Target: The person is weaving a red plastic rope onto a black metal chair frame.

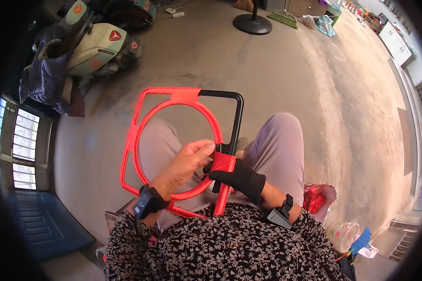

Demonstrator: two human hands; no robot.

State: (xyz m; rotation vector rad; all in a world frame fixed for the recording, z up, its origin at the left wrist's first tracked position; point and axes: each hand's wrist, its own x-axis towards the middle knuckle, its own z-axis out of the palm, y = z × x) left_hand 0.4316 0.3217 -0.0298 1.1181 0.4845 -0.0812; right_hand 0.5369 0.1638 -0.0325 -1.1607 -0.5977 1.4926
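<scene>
A bare grey concrete floor (pixel 276 79), smooth and faintly stained, fills most of the frame. In the upper left stands a pale green scooter (pixel 96 44); at the top centre, a round black stand base (pixel 252 23). At the centre, over the lap, lies a square metal frame (pixel 238 117) with an inner ring, mostly wrapped in glossy red cord (pixel 140 129). The left hand (pixel 187 164) pinches the cord on the ring, fingertips pressed together. The right hand (pixel 241 180), in a black glove, clamps the wrapped bar.

Frame (pixel 140 140) on lap blocks hands; bare floor (pixel 267 79) ahead.
</scene>
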